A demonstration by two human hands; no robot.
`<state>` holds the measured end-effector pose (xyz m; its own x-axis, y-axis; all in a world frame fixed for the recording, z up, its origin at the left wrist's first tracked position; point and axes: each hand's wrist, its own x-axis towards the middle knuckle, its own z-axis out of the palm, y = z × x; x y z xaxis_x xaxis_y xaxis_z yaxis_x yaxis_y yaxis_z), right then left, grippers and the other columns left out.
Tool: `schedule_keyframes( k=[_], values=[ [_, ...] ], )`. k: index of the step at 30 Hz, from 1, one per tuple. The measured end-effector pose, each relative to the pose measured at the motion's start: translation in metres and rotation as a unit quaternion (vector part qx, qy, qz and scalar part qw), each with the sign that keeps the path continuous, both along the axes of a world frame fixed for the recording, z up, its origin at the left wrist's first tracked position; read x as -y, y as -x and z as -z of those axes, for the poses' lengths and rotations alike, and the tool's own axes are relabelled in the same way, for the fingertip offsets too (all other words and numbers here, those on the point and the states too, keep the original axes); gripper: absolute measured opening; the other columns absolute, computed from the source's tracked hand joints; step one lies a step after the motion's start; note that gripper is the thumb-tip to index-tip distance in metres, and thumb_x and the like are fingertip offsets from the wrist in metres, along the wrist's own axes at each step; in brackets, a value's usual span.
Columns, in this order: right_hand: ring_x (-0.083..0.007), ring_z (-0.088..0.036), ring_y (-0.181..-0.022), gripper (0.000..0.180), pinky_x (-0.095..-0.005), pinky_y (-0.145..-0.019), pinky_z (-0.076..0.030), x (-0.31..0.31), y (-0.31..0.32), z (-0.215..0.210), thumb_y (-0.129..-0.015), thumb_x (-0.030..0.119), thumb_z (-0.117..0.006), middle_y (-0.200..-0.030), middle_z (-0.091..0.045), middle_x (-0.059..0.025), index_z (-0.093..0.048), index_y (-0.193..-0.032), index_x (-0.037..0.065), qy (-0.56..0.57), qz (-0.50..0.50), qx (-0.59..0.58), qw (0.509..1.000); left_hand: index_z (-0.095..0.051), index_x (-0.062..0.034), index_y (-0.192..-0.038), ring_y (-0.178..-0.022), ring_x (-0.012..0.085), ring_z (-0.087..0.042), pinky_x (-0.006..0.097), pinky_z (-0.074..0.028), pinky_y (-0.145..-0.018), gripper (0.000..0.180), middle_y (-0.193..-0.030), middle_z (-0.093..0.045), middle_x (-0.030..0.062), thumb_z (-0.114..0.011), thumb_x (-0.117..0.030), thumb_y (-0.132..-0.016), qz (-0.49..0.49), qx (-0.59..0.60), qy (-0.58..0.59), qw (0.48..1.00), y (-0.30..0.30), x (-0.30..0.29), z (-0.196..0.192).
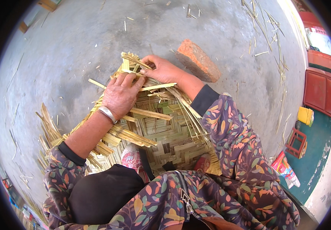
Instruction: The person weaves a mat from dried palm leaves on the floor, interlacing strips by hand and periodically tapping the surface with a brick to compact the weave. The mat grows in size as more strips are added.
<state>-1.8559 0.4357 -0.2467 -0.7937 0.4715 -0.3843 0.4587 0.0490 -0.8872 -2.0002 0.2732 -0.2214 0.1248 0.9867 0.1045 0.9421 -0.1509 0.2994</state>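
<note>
A mat [161, 138] woven from flat, straw-coloured plant strips lies under me, its far end narrowing to a bent-up corner. My left hand [121, 92], with a silver bangle at the wrist, presses down on that corner, its fingers curled over the strips. Close beside it, my right hand [163, 71] pinches strips at the corner between thumb and fingers. A loose strip end [157, 87] sticks out to the right below the hands. More cut ends [134, 136] jut over the weave under my left forearm. My fingertips partly hide the corner.
A reddish brick [198, 60] lies on the concrete floor just beyond my right wrist. My shoes [133, 158] rest on the mat's near part. Loose strips [278, 69] litter the floor at right, before a red cabinet [323, 90] and a small red stool-like frame [296, 143].
</note>
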Motion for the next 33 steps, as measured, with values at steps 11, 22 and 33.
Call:
schedule_keyframes(
  k=[11,22,33],
  values=[
    [-0.0255,-0.061,-0.114,0.041,-0.0352,-0.098,-0.046,0.029,-0.008,-0.008,-0.090,0.020,-0.066,-0.123,-0.064,-0.0168,-0.057,-0.123,-0.002,0.154,0.066,-0.064,0.984,-0.061,-0.0085,-0.125,-0.120,0.0293,-0.051,0.046,-0.044,-0.096,0.051,-0.124,-0.055,0.0088,-0.071,-0.021,-0.076,0.005,0.022,0.057,0.998,0.004,0.006,-0.004],
    [-0.0345,-0.044,-0.137,0.050,-0.0389,-0.114,-0.035,0.082,-0.008,-0.031,-0.090,0.004,-0.053,-0.146,-0.046,-0.0211,-0.048,-0.139,0.002,-0.161,-0.086,0.017,0.983,-0.060,-0.0116,-0.125,-0.122,0.0248,-0.050,0.046,-0.045,-0.093,0.048,-0.124,-0.055,0.0055,-0.070,-0.024,-0.080,-0.002,-0.011,0.075,0.997,0.001,0.047,-0.022],
    [-0.0117,-0.058,-0.111,0.053,-0.0269,-0.097,-0.047,0.082,0.013,-0.046,-0.096,0.010,-0.049,-0.131,-0.060,-0.0060,-0.044,-0.148,0.002,0.176,-0.007,0.042,0.983,-0.053,-0.0219,-0.135,-0.117,0.0227,-0.052,0.046,-0.044,-0.094,0.054,-0.121,-0.054,0.0032,-0.068,-0.024,-0.084,0.004,-0.024,0.074,0.997,0.028,0.073,-0.016]
  ],
)
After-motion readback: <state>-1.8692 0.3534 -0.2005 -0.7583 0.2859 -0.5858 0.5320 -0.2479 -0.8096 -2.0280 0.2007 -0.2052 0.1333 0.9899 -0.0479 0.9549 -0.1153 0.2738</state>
